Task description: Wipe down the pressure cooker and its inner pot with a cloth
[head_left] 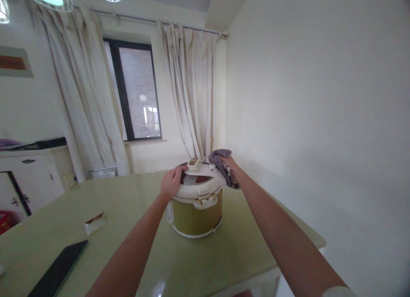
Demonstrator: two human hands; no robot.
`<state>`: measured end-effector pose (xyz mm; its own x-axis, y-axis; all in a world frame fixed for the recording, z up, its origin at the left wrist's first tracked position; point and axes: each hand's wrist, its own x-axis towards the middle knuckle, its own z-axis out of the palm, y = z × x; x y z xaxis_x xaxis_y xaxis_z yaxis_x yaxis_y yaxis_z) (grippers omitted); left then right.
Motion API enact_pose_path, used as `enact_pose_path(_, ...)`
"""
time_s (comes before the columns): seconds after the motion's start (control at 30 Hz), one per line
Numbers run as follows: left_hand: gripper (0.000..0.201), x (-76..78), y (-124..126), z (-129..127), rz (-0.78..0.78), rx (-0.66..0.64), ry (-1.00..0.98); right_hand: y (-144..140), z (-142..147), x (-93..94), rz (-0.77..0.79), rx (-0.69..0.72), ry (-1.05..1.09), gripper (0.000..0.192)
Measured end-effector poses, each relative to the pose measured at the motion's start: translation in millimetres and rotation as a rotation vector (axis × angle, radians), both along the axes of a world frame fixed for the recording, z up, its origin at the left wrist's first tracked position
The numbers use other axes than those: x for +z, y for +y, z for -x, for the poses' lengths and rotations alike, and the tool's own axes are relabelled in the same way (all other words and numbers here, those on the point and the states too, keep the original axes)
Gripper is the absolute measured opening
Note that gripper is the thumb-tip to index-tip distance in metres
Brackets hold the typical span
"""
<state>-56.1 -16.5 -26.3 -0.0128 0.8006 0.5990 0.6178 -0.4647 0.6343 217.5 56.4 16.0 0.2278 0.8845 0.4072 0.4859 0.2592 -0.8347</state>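
A rice cooker with a white lid and a yellow-green body stands upright on the pale green table. Its lid appears closed, and a white latch sits at the front. My left hand grips the lid's left edge; some fingertips are hidden behind it. In my right hand is a bunched grey-purple cloth, pressed against the right side of the lid. Part of the cloth hangs down beside the cooker.
A dark phone or tablet and a small white box-like item lie on the table's left side. A white wall runs along the right. Curtains hang behind, and a white cabinet stands at the left.
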Motion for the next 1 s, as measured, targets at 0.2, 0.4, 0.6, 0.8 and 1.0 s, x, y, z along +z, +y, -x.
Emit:
enact_pose_path(0.2, 0.053, 0.7, 1.9, -0.6, -0.008, 0.002, 0.000, -38.4, -18.1, -29.3, 0.017, -0.109, 0.022, 0.048)
enact_pose_path(0.4, 0.055, 1.9, 3.8, 0.5, 0.005, -0.044, -0.004, -102.2, 30.6, -21.6, -0.394, 0.126, -0.442, 0.041)
enact_pose_path(0.6, 0.054, 2.7, 0.5, 1.3, -0.017, 0.010, 0.066, -86.4, 80.1, 16.1, -0.274, 0.126, -0.628, 0.041)
enact_pose_path(0.8, 0.047, 8.1, -5.8, -8.2, -0.002, 0.036, -0.022, -64.1, 72.4, 15.2, -0.217, 0.065, -0.456, 0.047)
enact_pose_path(1.0, 0.034, 4.5, -108.7, -35.9, -0.398, -0.040, -0.297, -42.4, 62.8, 16.8, -0.215, 0.293, -0.170, 0.024)
